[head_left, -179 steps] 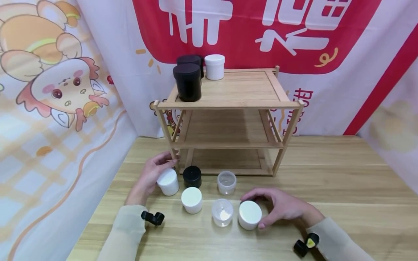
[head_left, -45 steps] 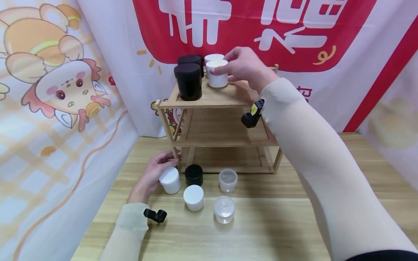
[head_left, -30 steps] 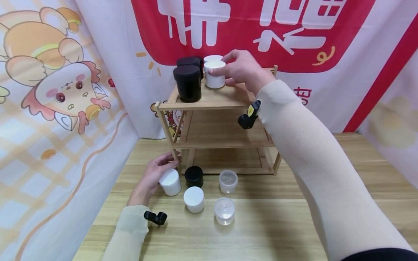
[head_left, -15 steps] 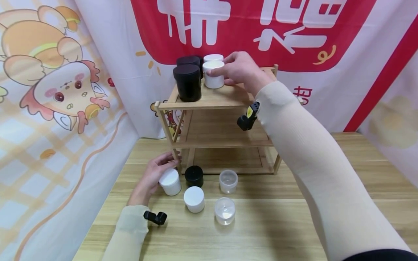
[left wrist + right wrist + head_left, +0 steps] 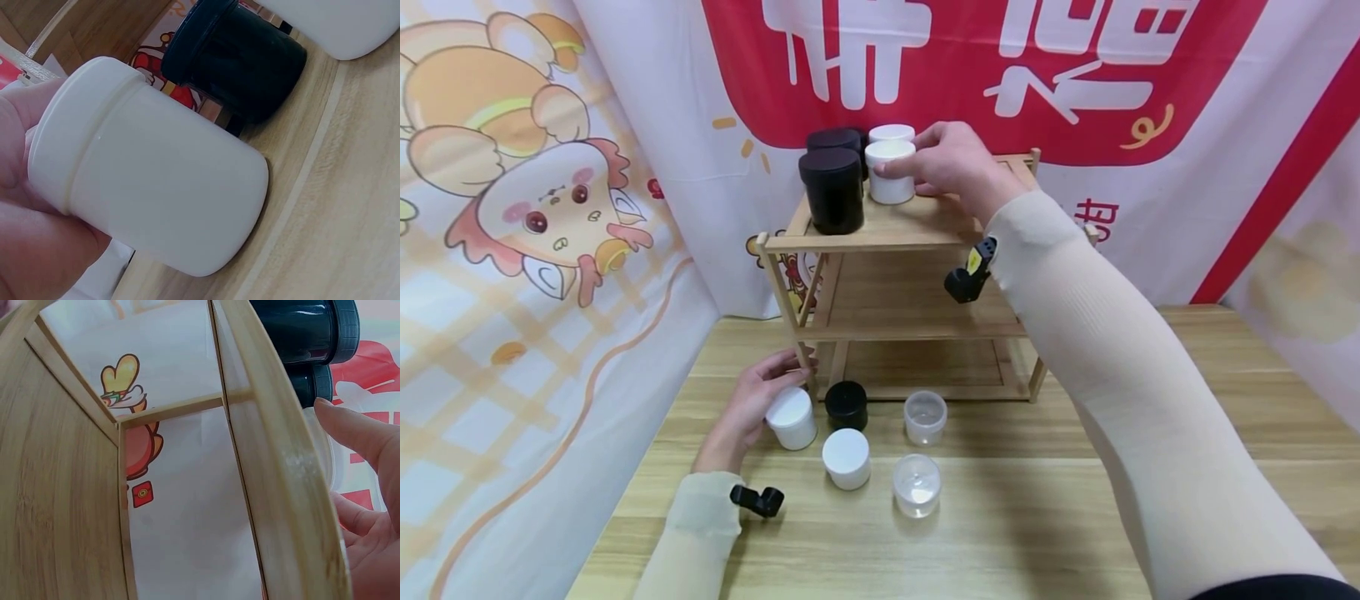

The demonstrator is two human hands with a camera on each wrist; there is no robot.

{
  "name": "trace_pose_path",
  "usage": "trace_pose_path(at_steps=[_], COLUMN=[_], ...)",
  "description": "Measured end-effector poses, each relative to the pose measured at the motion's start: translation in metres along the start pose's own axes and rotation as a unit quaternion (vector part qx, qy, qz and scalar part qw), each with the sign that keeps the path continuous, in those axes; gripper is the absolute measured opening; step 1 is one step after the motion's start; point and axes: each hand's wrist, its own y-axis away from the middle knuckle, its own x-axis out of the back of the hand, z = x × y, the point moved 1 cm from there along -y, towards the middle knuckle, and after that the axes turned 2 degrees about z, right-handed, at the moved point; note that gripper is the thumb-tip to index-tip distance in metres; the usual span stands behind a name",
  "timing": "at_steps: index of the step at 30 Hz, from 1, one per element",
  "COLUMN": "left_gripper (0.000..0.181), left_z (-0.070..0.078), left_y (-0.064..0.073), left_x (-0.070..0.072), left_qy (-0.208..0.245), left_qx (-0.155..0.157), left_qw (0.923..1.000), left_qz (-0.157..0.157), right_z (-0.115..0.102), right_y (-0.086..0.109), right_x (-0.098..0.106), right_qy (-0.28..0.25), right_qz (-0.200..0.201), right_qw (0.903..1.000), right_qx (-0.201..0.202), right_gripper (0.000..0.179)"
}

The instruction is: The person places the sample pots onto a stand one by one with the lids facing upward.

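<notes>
My right hand (image 5: 958, 167) pinches a white lidded jar (image 5: 891, 177) on the top shelf of a wooden rack (image 5: 925, 242), in front of another white jar (image 5: 891, 132). In the right wrist view the shelf edge hides most of that held jar. At the rack's lower left, my left hand (image 5: 762, 392) has fingers and thumb at either side of the front post (image 5: 807, 375). A white jar (image 5: 169, 175) stands upright on the table against this hand, its lid by the palm.
Two tall black jars (image 5: 832, 196) stand at the shelf's left. On the wooden table (image 5: 1000, 533), before the rack, are a small black jar (image 5: 846, 406), another white jar (image 5: 846, 458) and two clear cups (image 5: 917, 486). Printed cloth (image 5: 647, 100) hangs behind and at the left.
My right hand has carried the white jar from the table, beside the clear cups, up to the top shelf, then shifted it slightly left and down. My left hand stays in place.
</notes>
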Motion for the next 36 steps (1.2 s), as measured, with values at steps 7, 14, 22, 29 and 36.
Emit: trace_pose_path(at_steps=[7,14,22,29,36], left_gripper=[0.053,0.054,0.055,0.054,0.055], left_z=[-0.001,-0.001,0.000,-0.001,0.000], left_y=[-0.001,-0.002,-0.002,-0.002,-0.004], left_x=[0.001,0.000,0.001,0.001,0.001], left_qy=[-0.001,0.000,-0.002,-0.004,-0.004], left_qx=[0.003,0.003,0.007,0.000,0.003], left_qw=[1.0000,1.0000,1.0000,1.0000,1.0000], left_qz=[0.001,0.000,-0.002,-0.002,-0.002], right_z=[0.003,0.005,0.012,0.015,0.026], right_y=[-0.003,0.000,0.009,0.030,0.060], right_x=[-0.001,0.001,0.015,0.032,0.048], right_qy=[0.002,0.012,0.054,0.051,0.007], right_qz=[-0.003,-0.007,-0.006,0.023,0.058], right_qw=[1.0000,0.9998,0.9976,0.9962,0.9910], right_qx=[0.004,0.017,0.041,0.066,0.121], right_gripper=[0.073,0.075,0.080,0.073,0.062])
